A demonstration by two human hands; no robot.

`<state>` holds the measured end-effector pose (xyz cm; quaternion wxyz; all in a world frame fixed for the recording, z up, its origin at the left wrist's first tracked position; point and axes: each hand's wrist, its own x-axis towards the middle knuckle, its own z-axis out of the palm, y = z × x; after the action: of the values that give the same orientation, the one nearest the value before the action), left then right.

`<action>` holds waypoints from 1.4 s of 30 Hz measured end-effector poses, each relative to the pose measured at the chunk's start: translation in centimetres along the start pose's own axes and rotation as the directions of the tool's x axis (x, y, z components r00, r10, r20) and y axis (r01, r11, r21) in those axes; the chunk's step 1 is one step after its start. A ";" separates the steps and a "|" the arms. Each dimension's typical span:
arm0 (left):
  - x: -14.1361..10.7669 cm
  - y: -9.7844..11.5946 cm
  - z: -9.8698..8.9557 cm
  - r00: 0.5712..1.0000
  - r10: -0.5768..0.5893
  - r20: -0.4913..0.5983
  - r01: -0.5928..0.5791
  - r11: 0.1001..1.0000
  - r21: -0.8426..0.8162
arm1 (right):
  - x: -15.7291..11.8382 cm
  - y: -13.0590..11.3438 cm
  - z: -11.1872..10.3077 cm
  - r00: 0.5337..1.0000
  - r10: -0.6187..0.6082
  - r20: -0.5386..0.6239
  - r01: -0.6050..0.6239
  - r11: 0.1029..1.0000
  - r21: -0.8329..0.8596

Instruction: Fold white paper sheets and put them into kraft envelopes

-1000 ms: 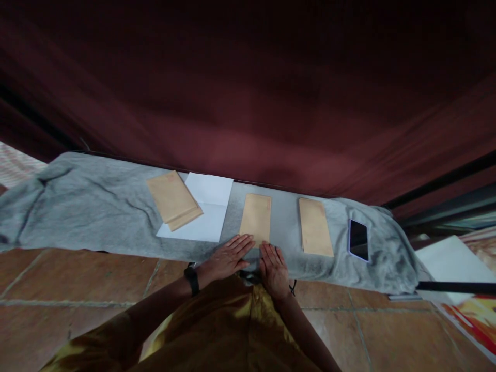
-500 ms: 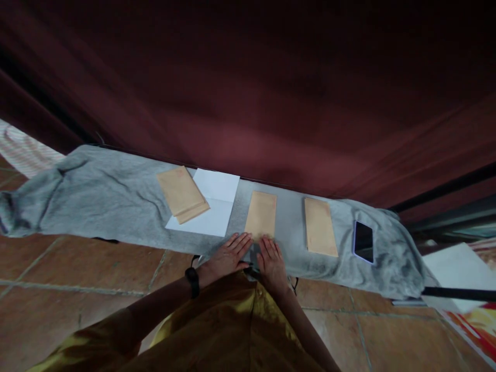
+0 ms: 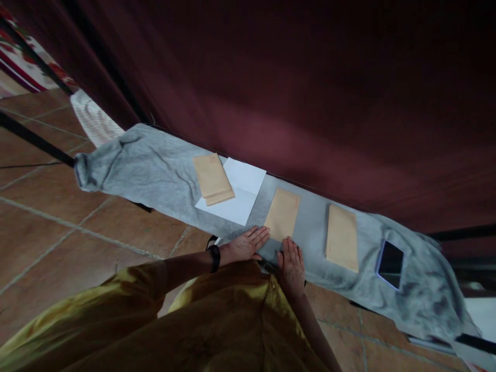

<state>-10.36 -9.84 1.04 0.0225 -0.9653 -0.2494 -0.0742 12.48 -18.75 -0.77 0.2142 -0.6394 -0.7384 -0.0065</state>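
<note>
A brown envelope point(image 3: 282, 214) lies flat on the grey cloth point(image 3: 163, 170) just beyond my hands. My left hand point(image 3: 246, 244), with a black band on the wrist, rests with its fingers flat at the envelope's lower left corner. Flat on the cloth, my right hand point(image 3: 292, 264) has its fingertips by the lower right corner. To the left, a small stack of brown envelopes point(image 3: 213, 177) overlaps a creased white sheet point(image 3: 244, 194). Another brown stack point(image 3: 342, 236) lies to the right.
A phone point(image 3: 390, 264) with a purple edge lies right of the envelopes. Behind the cloth-covered surface hangs a dark red curtain point(image 3: 248, 113). Black bars point(image 3: 34, 139) stand at the left, over a tiled floor point(image 3: 50, 217).
The view has turned, so the cloth and envelopes appear tilted and further right. Both hands stay at the near edge of the middle envelope.
</note>
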 end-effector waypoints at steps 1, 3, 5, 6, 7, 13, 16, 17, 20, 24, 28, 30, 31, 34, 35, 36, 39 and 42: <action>0.0 0.0 0.1 1.000 0.002 0.003 -0.002 1.000 0.009 | 0.1 0.0 0.0 1.000 0.005 -0.005 -0.005 1.000 0.012; 0.1 0.0 0.4 1.000 0.005 0.009 -0.005 1.000 0.025 | 0.6 -0.2 0.1 1.000 0.018 -0.009 -0.017 0.999 0.034; 0.1 0.0 0.8 1.000 0.004 0.009 -0.004 0.999 0.032 | 1.6 -0.7 0.4 1.000 0.023 0.009 -0.024 0.998 0.056; 0.1 0.0 0.9 1.000 0.004 0.006 -0.005 0.999 0.034 | 2.2 -1.1 0.5 0.999 0.016 0.031 -0.018 0.997 0.069; 0.1 0.0 1.1 1.000 0.006 0.002 -0.006 0.999 0.036 | 2.8 -1.4 0.8 0.998 0.000 0.062 -0.006 0.997 0.082; -0.1 -0.3 2.1 1.000 0.008 -0.009 -0.007 0.998 0.064 | 6.3 -2.4 1.7 0.974 -0.073 0.213 0.061 0.996 0.060; -0.2 -0.5 2.5 1.000 -0.011 -0.010 0.011 1.000 0.030 | 8.0 -1.5 1.9 0.970 -0.077 0.230 0.077 0.997 0.008; -0.2 -0.6 2.5 1.000 -0.014 -0.011 0.015 1.000 0.017 | 8.6 -1.2 2.0 0.969 -0.077 0.233 0.082 0.997 -0.010; -0.2 -0.7 2.4 1.000 -0.023 -0.016 0.023 1.000 0.008 | 10.7 -0.1 2.4 0.972 -0.049 0.230 0.066 0.996 -0.066; -0.2 -0.9 2.1 0.999 -0.007 -0.034 0.008 1.000 0.025 | 13.6 1.2 3.3 0.974 0.012 0.225 0.015 0.993 -0.117; -0.1 -0.8 1.6 0.999 -0.018 -0.047 0.018 1.000 0.010 | 16.2 2.6 3.8 0.974 0.059 0.216 -0.031 0.991 -0.133; 0.0 -0.7 1.4 0.999 -0.022 -0.041 0.021 1.000 -0.003 | 17.4 3.2 3.9 0.975 0.098 0.201 -0.073 0.989 -0.132; 0.1 -0.7 1.3 0.999 -0.023 -0.033 0.023 1.000 -0.010 | 17.9 3.4 3.9 0.974 0.121 0.192 -0.098 0.987 -0.128; 0.1 -0.6 0.9 1.000 -0.028 -0.011 0.028 0.999 -0.026 | 18.8 3.7 3.9 0.971 0.177 0.158 -0.162 0.981 -0.104; 0.1 -0.6 0.8 1.000 -0.030 -0.008 0.030 0.999 -0.028 | 18.8 3.6 3.9 0.973 0.179 0.147 -0.167 0.981 -0.095; 0.1 -0.6 0.7 0.999 -0.032 -0.009 0.031 0.999 -0.028 | 18.6 3.5 3.9 0.975 0.173 0.138 -0.162 0.983 -0.087; 0.1 -0.6 0.6 0.999 -0.034 -0.024 0.033 0.999 -0.029 | 17.3 3.1 3.9 0.985 0.114 0.133 -0.104 0.992 -0.075; 0.1 -0.6 0.6 0.999 -0.038 -0.033 0.038 0.999 -0.022 | 15.0 2.4 3.8 0.987 0.043 0.154 -0.031 0.997 -0.077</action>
<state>-10.43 -9.21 0.44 0.0148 -0.9592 -0.2665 -0.0934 12.25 -3.11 -0.02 0.1324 -0.6591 -0.7400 0.0200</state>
